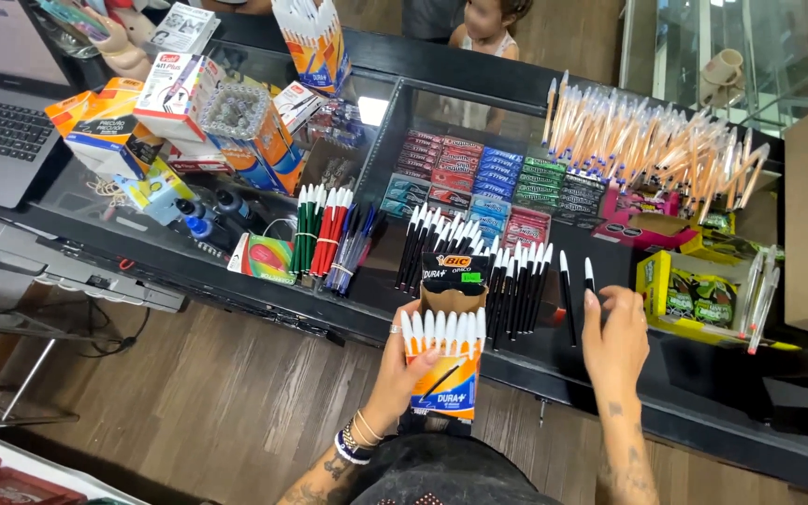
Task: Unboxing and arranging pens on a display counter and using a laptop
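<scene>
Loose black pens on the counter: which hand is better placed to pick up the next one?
Right. The right hand is free and already rests on the loose black pens lying on the glass counter. The left hand is occupied holding the pen box.

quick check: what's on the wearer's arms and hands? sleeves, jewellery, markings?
No sleeves; both forearms bare. Left hand: a ring on one finger, and at the wrist a stack of thin gold-coloured bangles plus a dark and white beaded bracelet. Tattoos on both forearms. Right hand: no jewellery visible.

Left hand [404, 360] grips an orange pen box [448, 369]; right hand [615, 339] seemingly touches a white-capped pen [589, 279] on the glass counter [610, 369].
</scene>
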